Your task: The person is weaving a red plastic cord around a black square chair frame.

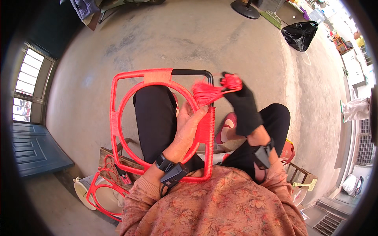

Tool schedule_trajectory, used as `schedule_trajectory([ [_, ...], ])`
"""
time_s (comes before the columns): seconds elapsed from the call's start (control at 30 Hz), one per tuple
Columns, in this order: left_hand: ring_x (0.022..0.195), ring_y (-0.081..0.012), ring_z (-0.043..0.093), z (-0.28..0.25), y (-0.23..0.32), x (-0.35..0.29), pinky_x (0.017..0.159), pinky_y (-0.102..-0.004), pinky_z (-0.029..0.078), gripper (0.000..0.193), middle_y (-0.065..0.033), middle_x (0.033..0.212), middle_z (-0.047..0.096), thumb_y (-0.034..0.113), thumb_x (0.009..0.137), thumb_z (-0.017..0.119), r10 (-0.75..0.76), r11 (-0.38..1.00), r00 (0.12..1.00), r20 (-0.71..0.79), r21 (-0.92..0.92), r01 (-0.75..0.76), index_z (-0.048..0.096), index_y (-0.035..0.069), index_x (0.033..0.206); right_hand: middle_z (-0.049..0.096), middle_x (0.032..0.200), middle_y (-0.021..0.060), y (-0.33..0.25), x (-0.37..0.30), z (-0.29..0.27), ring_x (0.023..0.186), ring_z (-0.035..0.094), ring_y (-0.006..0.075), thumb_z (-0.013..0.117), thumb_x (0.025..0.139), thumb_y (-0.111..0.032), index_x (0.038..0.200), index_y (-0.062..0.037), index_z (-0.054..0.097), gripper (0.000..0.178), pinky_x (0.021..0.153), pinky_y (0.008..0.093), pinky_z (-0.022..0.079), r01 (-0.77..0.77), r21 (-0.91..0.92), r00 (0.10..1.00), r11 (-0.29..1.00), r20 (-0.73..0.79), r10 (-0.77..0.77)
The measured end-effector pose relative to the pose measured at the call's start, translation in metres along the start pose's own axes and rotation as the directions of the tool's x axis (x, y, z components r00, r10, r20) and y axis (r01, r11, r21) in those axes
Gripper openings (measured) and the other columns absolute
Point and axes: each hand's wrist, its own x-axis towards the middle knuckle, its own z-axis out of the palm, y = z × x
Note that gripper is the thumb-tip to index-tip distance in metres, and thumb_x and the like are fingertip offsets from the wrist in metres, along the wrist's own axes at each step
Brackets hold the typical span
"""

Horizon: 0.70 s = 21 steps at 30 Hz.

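A square frame with rounded corners and an inner ring (121, 125) leans across my lap. Red cord is wound round most of it, while black bar shows bare at its upper right corner. My left hand (188, 126), ungloved, grips the frame's right part through the ring, its thumb lying by the wound section. Just beyond that corner, my right hand (245, 105) in a black glove is closed on a red cord bundle (231, 82). A looped part of the cord fans out between the bundle and the bare bar. The glove is slightly blurred.
At my lower left, a second red frame (93, 193) lies on a pale bucket (81, 188), beside a wooden stool (108, 153). A black plastic bag (300, 35) and a green broom (271, 19) are at the far right. A blue door (33, 147) stands left.
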Motion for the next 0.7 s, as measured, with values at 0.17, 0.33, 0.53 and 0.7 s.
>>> schedule_trajectory([
  [0.17, 0.079, -0.0069, 0.061, -0.002, 0.009, -0.003, 0.071, -0.0226, 0.05, 0.018, -0.0006, 0.095, 0.064, 0.017, 0.094, 0.065, -0.198, 0.98, 0.98, 0.023, -0.022, 0.199, 0.059, 0.006, 0.107, 0.067, 0.112, 0.0127, 0.076, -0.032, -0.048, 0.1, 0.064, 0.022, 0.068, 0.081, 0.001, 0.123, 0.0012, 0.059, 0.042, 0.09, 0.031, 0.05, -0.127, 0.097, 0.968, 0.987, -0.207, 0.145],
  [0.33, 0.069, -0.0059, 0.059, 0.003, 0.014, -0.006, 0.062, -0.0207, 0.049, 0.015, 0.0004, 0.083, 0.064, 0.018, 0.094, 0.065, -0.22, 0.971, 0.975, 0.022, -0.092, 0.221, 0.063, 0.005, 0.1, 0.066, 0.107, 0.0141, 0.142, -0.085, -0.096, 0.102, 0.063, 0.0268, 0.058, 0.097, -0.022, 0.128, -0.0024, 0.053, 0.037, 0.093, 0.0441, 0.05, 0.25, 0.922, 0.654, 0.295, -0.386, 0.65],
  [0.53, 0.074, -0.0085, 0.062, 0.006, 0.015, -0.007, 0.065, -0.0227, 0.052, 0.018, -0.0019, 0.09, 0.065, 0.015, 0.094, 0.064, -0.193, 0.981, 0.979, 0.064, -0.001, 0.194, 0.059, 0.004, 0.108, 0.066, 0.096, 0.0042, 0.149, -0.072, -0.062, 0.086, 0.061, 0.0095, 0.063, 0.094, -0.019, 0.117, -0.0036, 0.063, 0.028, 0.077, 0.0253, 0.049, 0.084, 0.909, 0.696, 0.409, -0.347, 0.628],
  [0.7, 0.078, -0.0108, 0.064, 0.007, 0.011, -0.008, 0.067, -0.024, 0.054, 0.026, -0.0056, 0.096, 0.066, 0.011, 0.093, 0.065, -0.103, 0.993, 0.994, 0.022, 0.067, 0.101, 0.056, 0.002, 0.116, 0.066, 0.095, 0.0057, 0.067, -0.026, 0.013, 0.091, 0.062, 0.0127, 0.061, 0.094, -0.018, 0.114, -0.0034, 0.063, 0.024, 0.08, 0.0273, 0.049, -0.136, 0.654, 0.976, 0.744, -0.04, 0.213],
])
